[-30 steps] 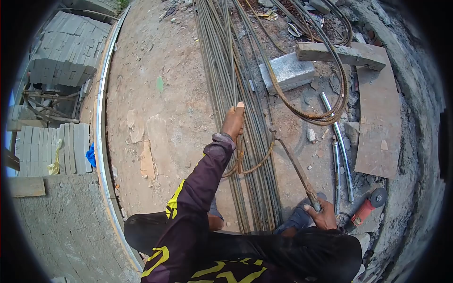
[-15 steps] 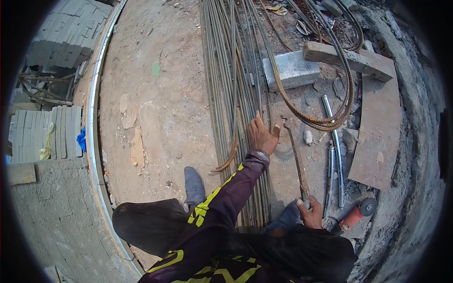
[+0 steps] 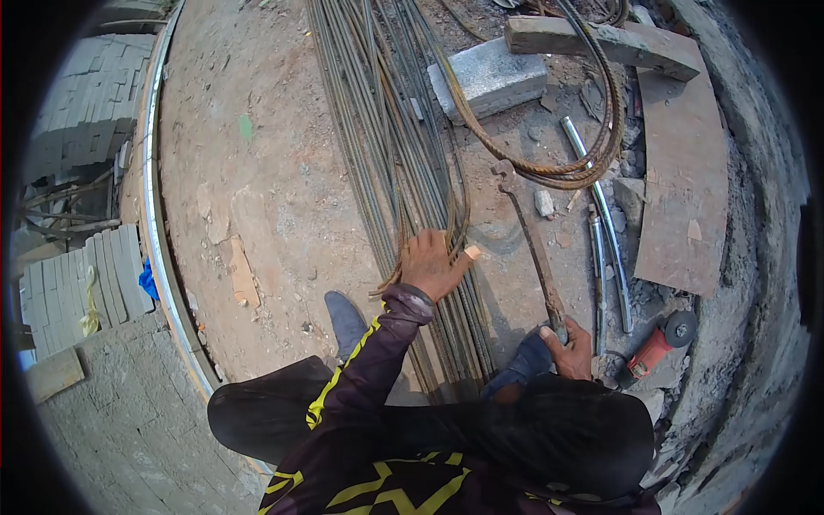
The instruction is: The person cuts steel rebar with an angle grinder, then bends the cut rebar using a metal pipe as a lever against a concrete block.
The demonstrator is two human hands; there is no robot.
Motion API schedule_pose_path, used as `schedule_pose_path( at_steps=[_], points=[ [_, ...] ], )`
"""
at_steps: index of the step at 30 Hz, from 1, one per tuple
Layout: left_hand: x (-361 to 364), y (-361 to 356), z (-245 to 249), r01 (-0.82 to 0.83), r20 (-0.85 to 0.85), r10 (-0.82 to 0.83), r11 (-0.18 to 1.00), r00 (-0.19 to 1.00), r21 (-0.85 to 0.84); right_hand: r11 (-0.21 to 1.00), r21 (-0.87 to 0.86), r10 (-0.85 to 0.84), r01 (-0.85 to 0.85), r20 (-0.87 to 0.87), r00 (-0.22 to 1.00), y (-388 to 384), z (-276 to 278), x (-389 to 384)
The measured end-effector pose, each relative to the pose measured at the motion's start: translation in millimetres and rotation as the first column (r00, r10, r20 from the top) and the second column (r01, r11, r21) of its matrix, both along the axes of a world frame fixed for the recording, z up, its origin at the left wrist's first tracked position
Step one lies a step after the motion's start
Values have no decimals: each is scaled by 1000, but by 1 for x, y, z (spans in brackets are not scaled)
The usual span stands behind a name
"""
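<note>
Long steel rods (image 3: 365, 129) lie in a bundle on the ground, running from the top of the view down between the feet. Over them rests my left hand (image 3: 432, 264), palm down with its thumb apart; what lies beneath the palm is hidden. My right hand (image 3: 571, 350) is closed round the lower end of a rusty metal bar tool (image 3: 536, 251), whose hooked head points up and away from me. Bent rods (image 3: 566, 176) curve in a loop beyond the tool head.
A pale block (image 3: 491, 79) and a wooden beam (image 3: 601, 43) lie at the top. Metal tubes (image 3: 608, 225), a brown board (image 3: 682, 184) and a red angle grinder (image 3: 650, 354) are on the right. Stacked grey blocks (image 3: 86, 279) stand beyond a metal edge (image 3: 151, 180) on the left.
My left hand has come back toward my body and to the left across the rods, with its fingers now lying flatter. The right hand keeps its hold on the tool. The camera view has shifted.
</note>
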State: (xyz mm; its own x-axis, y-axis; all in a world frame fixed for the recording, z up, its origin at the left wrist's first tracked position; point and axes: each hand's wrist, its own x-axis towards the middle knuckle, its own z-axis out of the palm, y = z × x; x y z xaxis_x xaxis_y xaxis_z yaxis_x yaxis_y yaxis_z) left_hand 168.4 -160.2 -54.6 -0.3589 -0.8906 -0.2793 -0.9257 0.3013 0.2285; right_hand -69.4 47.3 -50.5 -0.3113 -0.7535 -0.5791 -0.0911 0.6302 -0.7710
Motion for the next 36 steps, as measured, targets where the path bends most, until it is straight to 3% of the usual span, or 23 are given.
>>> schedule_pose_path(
  at_steps=[1, 2, 5, 9, 11, 13, 14, 16, 17, 18, 20, 23, 26, 30, 33, 35, 36],
  points=[
    [-7, 12, -8, 110, 115, -91, 978, 989, -177, 999, -34, -1, 0, -35, 999, -2, 1, 1],
    [-14, 16, -11, -35, 146, 41, 998, 988, -45, 1000, -4, -11, 11, -39, 999, 2, 4, 2],
    [-18, 8, -17, -278, -248, 246, 955, 937, -101, 998, 59, -19, 22, -48, 999, 21, 9, -5],
    [-40, -35, 32, -137, -565, 55, 985, 823, -104, 986, 119, -108, 115, -64, 992, 51, 2, 0],
    [-61, -60, 52, 32, -537, -183, 960, 823, -279, 964, 178, -182, 198, -104, 978, 56, 0, 2],
    [-84, -89, 62, 234, -439, -407, 888, 801, -396, 959, 75, -248, 275, -256, 934, 43, -2, 2],
    [-98, -99, 64, 249, -458, -445, 869, 769, -427, 952, 20, -282, 305, -326, 903, 33, -5, -1],
    [-118, -114, 77, 403, -383, -444, 896, 810, -185, 953, -41, -298, 301, -325, 898, 20, -25, -15],
    [-124, -121, 79, 453, -338, -441, 890, 832, -45, 959, -115, -282, 258, -455, 845, 12, -40, -23],
    [-129, -128, 70, 468, -435, -435, 883, 789, -34, 966, -171, -257, 194, -569, 781, 2, -51, -29],
    [-141, -135, 82, 524, -331, -483, 850, 811, 43, 977, -88, -211, 193, -516, 830, -31, -36, -43],
    [-152, -139, 81, 537, -307, -473, 826, 826, 173, 984, -154, -171, 92, -651, 739, -42, -60, -51],
    [-158, -129, 71, 547, -218, -543, 836, 811, -50, 987, -141, -153, 74, -714, 683, -55, -64, -59],
    [-158, -119, 63, 438, -310, -438, 896, 844, -74, 999, -18, -42, 42, -741, 670, -54, -58, -70],
    [-166, -121, 68, 433, -379, -410, 901, 830, -25, 999, -40, -24, -12, -799, 601, -54, -49, -78],
    [-166, -124, 68, 399, -366, -327, 907, 871, 137, 986, -166, -98, -33, -718, 689, -63, -33, -82],
    [-166, -122, 62, 378, -404, -313, 922, 859, 89, 962, -271, -153, -31, -631, 761, -74, -24, -85]
  ],
)
